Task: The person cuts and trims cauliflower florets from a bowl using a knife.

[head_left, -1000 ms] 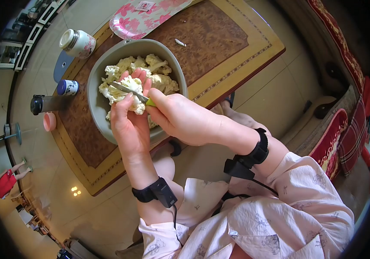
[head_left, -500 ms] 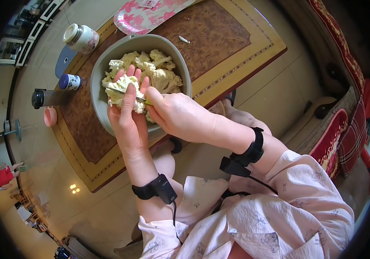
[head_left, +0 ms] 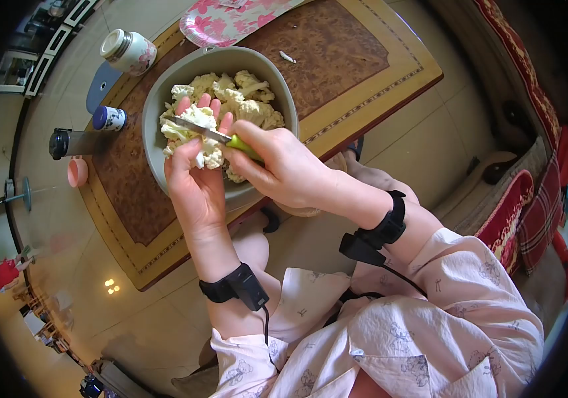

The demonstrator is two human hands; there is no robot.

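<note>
My left hand (head_left: 194, 179) cups a piece of cauliflower (head_left: 194, 119) over the near left part of a grey bowl (head_left: 154, 149), its fingers behind the piece and its thumb in front. A paring knife (head_left: 239, 143) with a green handle is gripped in my right hand (head_left: 280, 162). The blade lies across the cauliflower, pointing up and left; whether it is cutting in, I cannot tell. More cauliflower florets (head_left: 257, 114) fill the bowl behind my hands.
The bowl stands on a wooden table (head_left: 337, 46). Left of it are a floral jar (head_left: 128, 52), a blue-lidded container (head_left: 109, 119), a dark-capped bottle (head_left: 71, 143) and a pink cup (head_left: 77, 172). A pink floral tray (head_left: 231, 23) lies at the back. A person in red (head_left: 6, 272) is far left.
The knife has turned so that its blade and more of the green handle show above the cauliflower. My left thumb has moved lower on the piece.
</note>
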